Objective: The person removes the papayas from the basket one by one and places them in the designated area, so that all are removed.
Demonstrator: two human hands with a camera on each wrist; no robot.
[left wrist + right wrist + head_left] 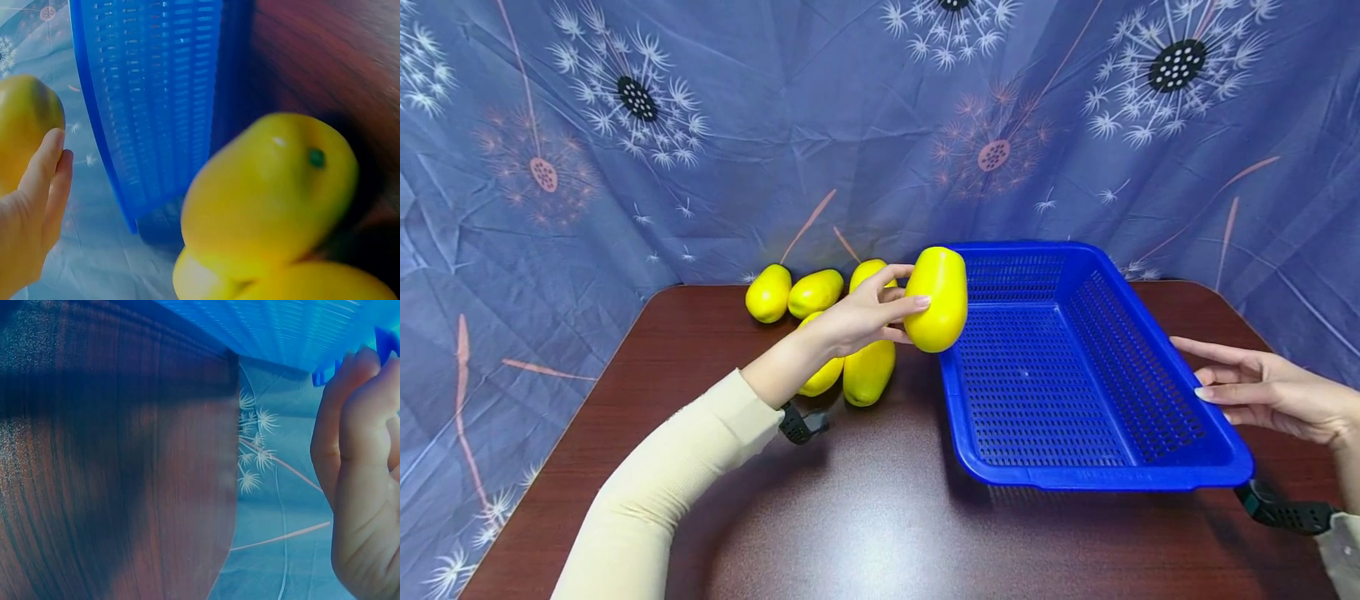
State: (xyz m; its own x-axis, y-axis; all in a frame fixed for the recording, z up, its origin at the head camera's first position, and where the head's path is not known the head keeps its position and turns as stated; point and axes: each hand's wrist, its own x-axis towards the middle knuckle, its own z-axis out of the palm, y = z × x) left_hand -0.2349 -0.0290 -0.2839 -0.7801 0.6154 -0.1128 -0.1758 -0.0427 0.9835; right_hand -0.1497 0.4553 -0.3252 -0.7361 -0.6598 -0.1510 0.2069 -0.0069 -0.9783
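Observation:
My left hand (868,315) holds a yellow mango (937,300) upright over the left rim of a blue plastic basket (1120,477). In the left wrist view, fingertips press on the side of that mango (25,119). Behind and below this hand, several more mangoes (868,372) lie together on the table, partly hidden by the forearm. At the basket's right side, my right hand (1273,392) grips the rim, thumb at the edge and other fingers beneath it. The right wrist view has its bent fingers (362,425) reaching up to the rim.
The brown wooden table (865,517) ends at a blue dandelion-print cloth (820,125) hanging behind it. Two mangoes (769,293) lie near the back edge, left of the others. The basket has slotted walls and a bare slotted floor (1037,383).

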